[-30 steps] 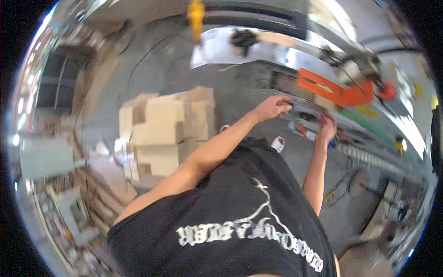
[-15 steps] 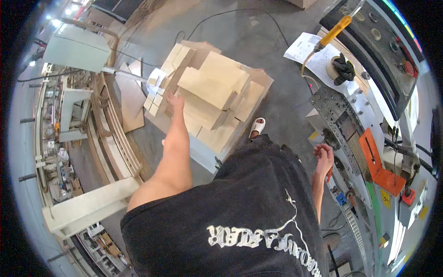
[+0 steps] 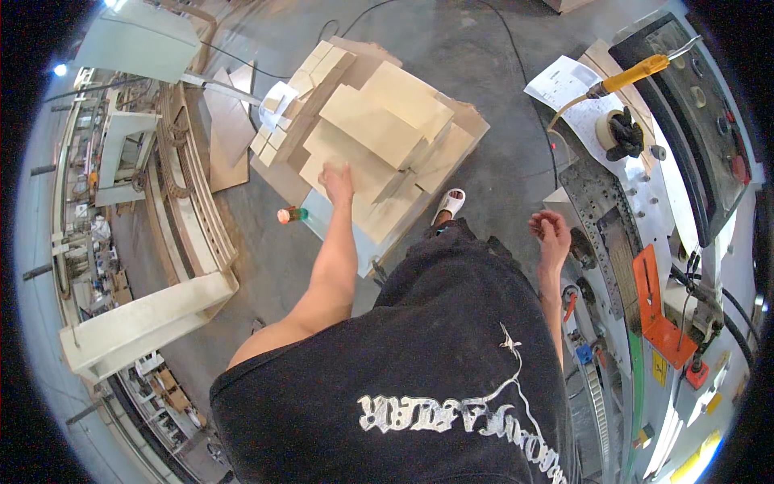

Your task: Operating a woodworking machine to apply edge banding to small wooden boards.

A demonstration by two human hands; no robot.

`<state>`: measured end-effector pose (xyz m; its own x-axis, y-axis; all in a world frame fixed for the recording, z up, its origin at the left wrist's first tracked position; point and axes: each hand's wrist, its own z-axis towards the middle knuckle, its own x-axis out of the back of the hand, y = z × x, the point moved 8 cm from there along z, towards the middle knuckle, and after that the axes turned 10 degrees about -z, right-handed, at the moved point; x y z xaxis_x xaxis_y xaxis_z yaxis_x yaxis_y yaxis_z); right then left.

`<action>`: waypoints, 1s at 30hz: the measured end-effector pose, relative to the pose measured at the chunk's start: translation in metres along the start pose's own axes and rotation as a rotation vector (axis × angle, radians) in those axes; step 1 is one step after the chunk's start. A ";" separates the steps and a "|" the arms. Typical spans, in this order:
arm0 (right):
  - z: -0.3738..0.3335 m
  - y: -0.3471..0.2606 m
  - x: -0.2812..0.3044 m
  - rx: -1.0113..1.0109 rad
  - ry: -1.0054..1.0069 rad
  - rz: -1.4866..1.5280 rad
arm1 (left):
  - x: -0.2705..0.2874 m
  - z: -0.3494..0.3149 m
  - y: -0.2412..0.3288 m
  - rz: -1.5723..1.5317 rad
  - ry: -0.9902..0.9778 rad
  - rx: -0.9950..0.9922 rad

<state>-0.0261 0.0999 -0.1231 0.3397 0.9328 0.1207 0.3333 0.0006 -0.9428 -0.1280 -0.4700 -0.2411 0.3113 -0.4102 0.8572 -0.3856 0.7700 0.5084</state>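
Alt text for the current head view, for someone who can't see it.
The person's left hand is at a stack of tan panels, contact unclear. The right hand, loosely curled and apparently empty, hovers beside a machine with an orange bracket.

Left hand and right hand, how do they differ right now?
The left hand is at the tan stack, contact unclear; the right hand hangs beside the machine. The left hand's arm shows up to the sleeve, while the right hand's upper arm is hidden. Both are bare, and neither visibly grips anything.
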 end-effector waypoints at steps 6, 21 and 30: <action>-0.020 0.000 0.001 -0.056 -0.069 0.013 | 0.011 -0.037 -0.038 -0.756 0.184 0.710; -0.028 0.037 0.054 -0.092 0.065 0.009 | -0.007 -0.017 -0.115 -1.195 0.158 0.889; -0.044 0.049 0.050 -0.113 0.079 0.048 | -0.035 0.002 -0.111 -1.139 -0.135 0.917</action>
<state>0.0456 0.1310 -0.1498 0.4245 0.8994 0.1044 0.4107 -0.0885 -0.9075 -0.0979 -0.5423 -0.3272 0.7565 -0.6514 -0.0590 -0.4130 -0.5456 0.7292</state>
